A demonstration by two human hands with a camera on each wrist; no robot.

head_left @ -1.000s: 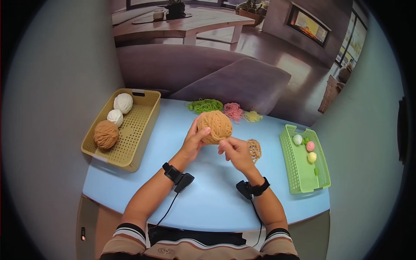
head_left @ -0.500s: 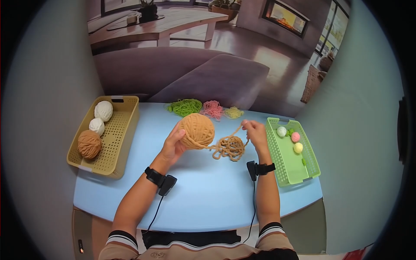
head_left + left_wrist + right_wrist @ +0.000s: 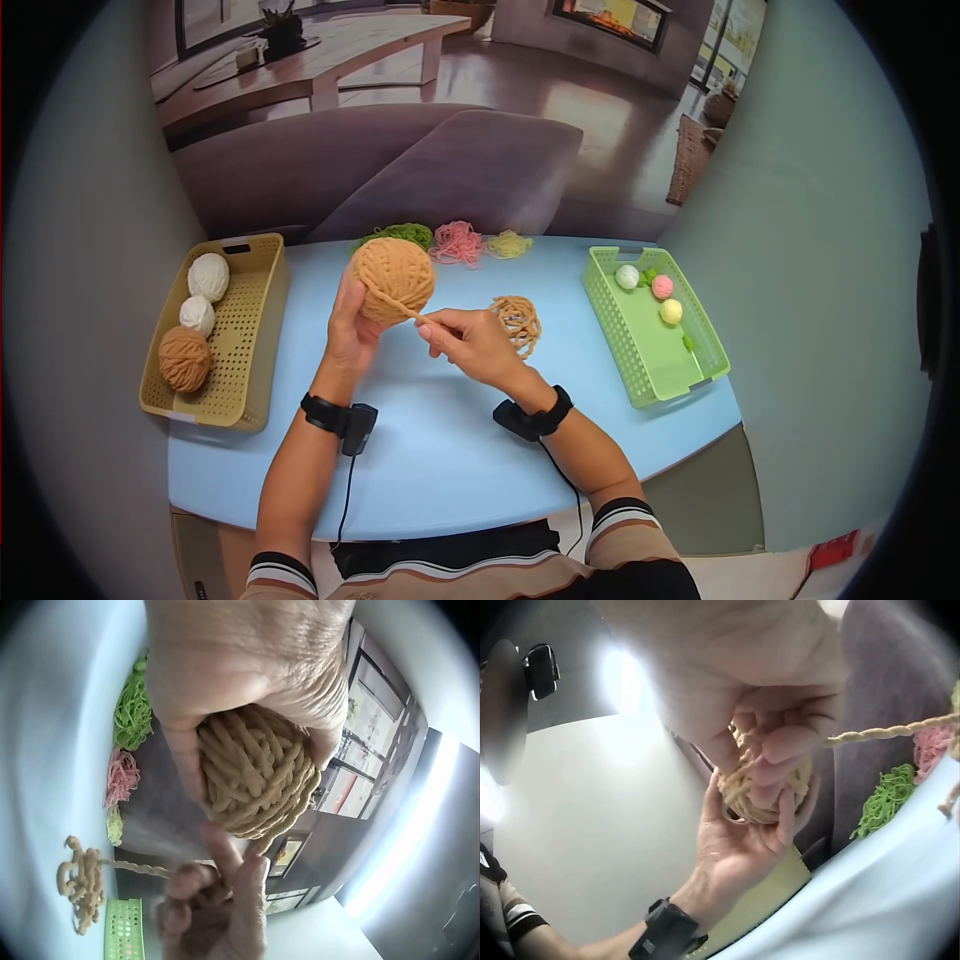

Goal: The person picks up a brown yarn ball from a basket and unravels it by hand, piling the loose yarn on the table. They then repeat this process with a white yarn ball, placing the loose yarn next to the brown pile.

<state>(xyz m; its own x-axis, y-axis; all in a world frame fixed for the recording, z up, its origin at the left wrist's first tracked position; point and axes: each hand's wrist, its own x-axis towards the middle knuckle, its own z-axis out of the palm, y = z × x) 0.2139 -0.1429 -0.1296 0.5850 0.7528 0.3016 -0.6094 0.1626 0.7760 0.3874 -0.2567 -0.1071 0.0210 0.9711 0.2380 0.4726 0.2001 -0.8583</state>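
Observation:
My left hand [image 3: 350, 332] grips a large tan ball of yarn [image 3: 396, 276] above the table, fingers curled round its side. Just below and to the right of the ball, my right hand [image 3: 480, 346] pinches the tan yarn strand [image 3: 261, 846] that comes off it. From the right hand the same yarn trails on to a loose tan heap [image 3: 520, 326] lying on the blue table. In the right wrist view a twisted length of yarn [image 3: 889, 732] runs off to the right from behind the curled fingers. The ball [image 3: 742, 791] is partly covered by the right hand there.
At the left stands a tan basket [image 3: 262, 340] with two white yarn balls and a brown one [image 3: 186, 358]. A green basket [image 3: 640, 350] at the right holds several small balls. Loose green [image 3: 405, 236], pink [image 3: 459, 243] and yellow yarn [image 3: 509, 244] lie along the back edge.
The right hand swung out right past the heap with the strand, then came back left to the ball. The left hand still holds the ball; the head view has turned right.

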